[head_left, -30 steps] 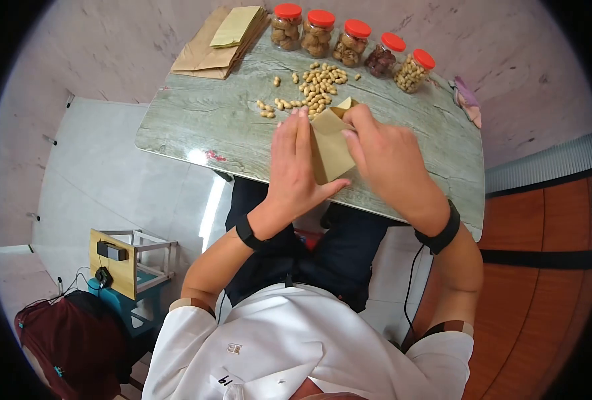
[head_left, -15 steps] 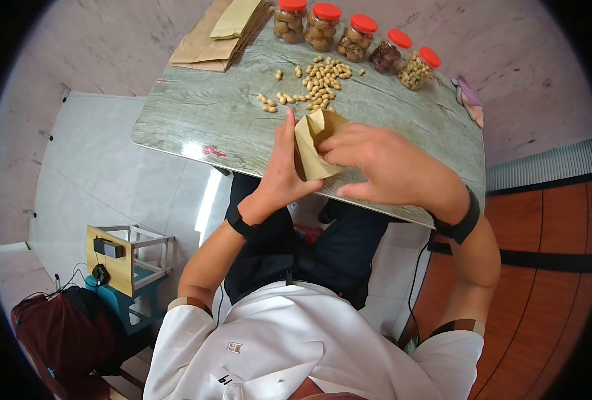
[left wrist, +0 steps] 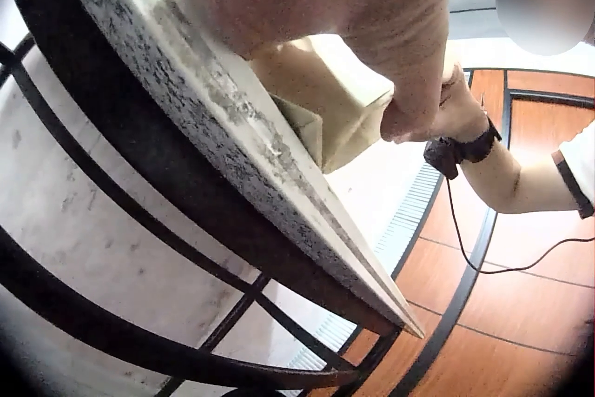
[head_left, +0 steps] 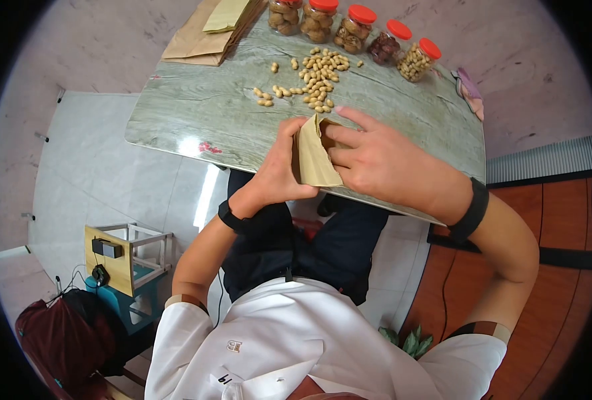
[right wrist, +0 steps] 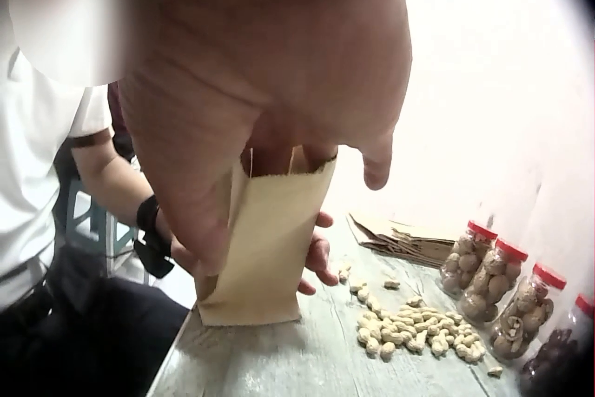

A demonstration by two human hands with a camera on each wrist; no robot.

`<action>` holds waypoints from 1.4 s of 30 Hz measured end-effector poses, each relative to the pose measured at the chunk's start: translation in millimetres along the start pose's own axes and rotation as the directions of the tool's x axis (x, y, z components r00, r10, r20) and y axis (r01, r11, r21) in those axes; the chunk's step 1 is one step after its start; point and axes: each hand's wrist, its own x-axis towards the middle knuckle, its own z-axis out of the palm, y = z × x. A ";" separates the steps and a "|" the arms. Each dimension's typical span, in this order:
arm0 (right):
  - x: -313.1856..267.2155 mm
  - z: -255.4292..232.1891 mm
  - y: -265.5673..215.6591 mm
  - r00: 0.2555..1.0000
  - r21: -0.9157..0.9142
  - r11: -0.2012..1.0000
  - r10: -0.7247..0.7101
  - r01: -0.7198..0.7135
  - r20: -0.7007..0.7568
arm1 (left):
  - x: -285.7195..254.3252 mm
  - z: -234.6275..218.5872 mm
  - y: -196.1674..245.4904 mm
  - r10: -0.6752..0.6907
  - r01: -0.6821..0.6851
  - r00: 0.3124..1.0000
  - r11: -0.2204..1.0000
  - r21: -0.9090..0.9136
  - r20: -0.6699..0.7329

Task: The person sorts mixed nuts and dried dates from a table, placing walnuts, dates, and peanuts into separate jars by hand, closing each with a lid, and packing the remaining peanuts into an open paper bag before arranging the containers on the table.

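Observation:
A brown paper bag point(head_left: 317, 161) stands upright near the table's front edge, its mouth pulled open. My left hand point(head_left: 277, 165) grips it from the left, thumb along the near side and fingers behind. From the right, several fingers of my right hand point(head_left: 392, 159) reach into the bag's mouth, hiding its inside, while the little finger stays outside. In the right wrist view, the right thumb lies outside along the bag's point(right wrist: 270, 253) side. Unshelled peanuts point(head_left: 319, 77) lie in a loose pile just beyond the bag.
Several red-lidded jars of nuts and dried fruit point(head_left: 349, 33) line the table's back edge. Flat paper bags point(head_left: 199, 40) are stacked at the back left, and a pinkish cloth point(head_left: 469, 93) is at the right edge. A chair with a dark red bag point(head_left: 66, 337) stands behind left.
My right hand has moved from pinching the flatter bag's upper edge to having its fingers inside the mouth. The bag has widened and turned upright; my left hand keeps hold of it.

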 end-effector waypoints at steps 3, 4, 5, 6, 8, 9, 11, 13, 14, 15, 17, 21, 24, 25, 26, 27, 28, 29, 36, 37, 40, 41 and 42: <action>-4.0 8.9 4.8 0.998 -0.037 0.999 -0.028 0.030 0.059 | 2.7 -0.1 0.3 0.041 -0.041 0.999 0.999 0.011 0.021; -4.4 8.5 5.1 0.998 -0.036 0.999 -0.026 0.028 0.060 | 3.2 -1.5 0.0 0.040 -0.040 0.999 0.999 0.009 0.023; -4.2 7.1 5.6 0.994 -0.048 0.998 -0.021 0.027 0.110 | 3.6 -3.9 -0.4 0.061 -0.064 0.997 0.995 0.072 0.050; -3.8 5.7 5.8 0.987 -0.060 0.998 -0.016 0.026 0.159 | 3.6 -5.2 -0.3 0.080 -0.090 0.994 0.987 0.134 0.078; -1.3 2.1 2.5 0.990 -0.034 0.999 -0.011 0.016 0.142 | 4.4 -5.2 0.8 0.079 -0.088 0.994 0.988 0.123 0.075; -0.1 0.3 1.5 0.992 -0.010 1.000 -0.007 0.008 0.125 | 4.6 -5.1 1.2 0.078 -0.086 0.994 0.990 0.114 0.072; 1.0 -2.2 3.0 0.996 0.007 1.000 -0.010 0.009 0.088 | 3.6 -5.3 2.0 0.066 -0.074 0.996 0.989 0.125 0.068; 1.2 -5.6 3.6 0.999 0.021 1.000 -0.013 0.012 0.052 | 3.1 -6.0 3.3 0.055 -0.063 0.996 0.989 0.135 0.063; 0.9 -7.9 2.7 0.998 0.034 0.999 -0.002 -0.001 0.069 | 2.8 -6.9 4.7 0.037 -0.047 0.997 0.989 0.139 0.072; 0.7 -9.2 2.0 0.996 0.046 0.999 0.009 -0.013 0.086 | 2.6 -7.4 5.8 0.019 -0.030 0.997 0.989 0.142 0.081; -0.4 -4.6 0.9 0.997 0.022 1.000 0.008 -0.010 0.079 | 3.2 -6.3 7.0 0.008 -0.016 0.998 0.991 0.131 0.066; -1.4 -3.7 -1.0 0.997 0.001 0.999 0.041 -0.041 0.070 | 3.0 -7.5 7.7 0.037 -0.043 0.999 0.986 0.164 0.040; -2.5 -7.1 -4.2 0.988 -0.007 0.997 0.073 -0.073 0.138 | 3.5 -9.5 8.9 0.054 -0.059 0.998 0.981 0.183 0.034; -3.4 -6.1 -4.4 0.988 -0.006 0.997 0.073 -0.073 0.137 | 3.4 -10.1 8.8 0.053 -0.059 0.998 0.981 0.183 0.035; -4.9 -4.3 -4.3 0.988 -0.033 0.997 0.077 -0.074 0.130 | 3.2 -10.7 8.4 0.044 -0.051 0.998 0.980 0.190 0.041; -6.1 -3.4 -4.3 0.989 -0.059 0.995 0.081 -0.075 0.123 | 3.0 -11.4 8.1 0.035 -0.044 0.998 0.979 0.197 0.047; -6.9 -3.6 -3.9 0.989 -0.059 0.995 0.082 -0.075 0.123 | 3.0 -12.6 8.8 0.034 -0.043 0.998 0.979 0.198 0.048; -7.7 -4.0 -3.6 0.992 -0.059 0.996 0.077 -0.071 0.099 | 3.0 -14.0 10.2 0.040 -0.054 0.997 0.975 0.217 0.070; -9.0 -8.6 -7.2 0.948 0.255 0.925 0.228 -0.282 0.223 | 1.4 -12.2 11.5 0.033 -0.065 0.994 0.943 0.325 0.102; -8.7 -7.7 -7.4 0.948 0.256 0.925 0.227 -0.282 0.223 | 0.9 -12.2 11.4 0.033 -0.064 0.994 0.943 0.325 0.102; -6.3 -7.1 -7.4 0.964 0.207 0.946 0.225 -0.251 0.141 | -0.2 -12.7 10.9 0.044 -0.073 0.995 0.937 0.341 0.092; -5.6 -7.8 -7.3 0.967 0.229 0.942 0.222 -0.246 0.123 | -0.7 -12.9 10.8 0.038 -0.065 0.996 0.940 0.336 0.086; -4.9 -8.6 -7.2 0.970 0.251 0.938 0.221 -0.241 0.105 | -1.0 -12.8 10.8 0.033 -0.057 0.996 0.942 0.332 0.080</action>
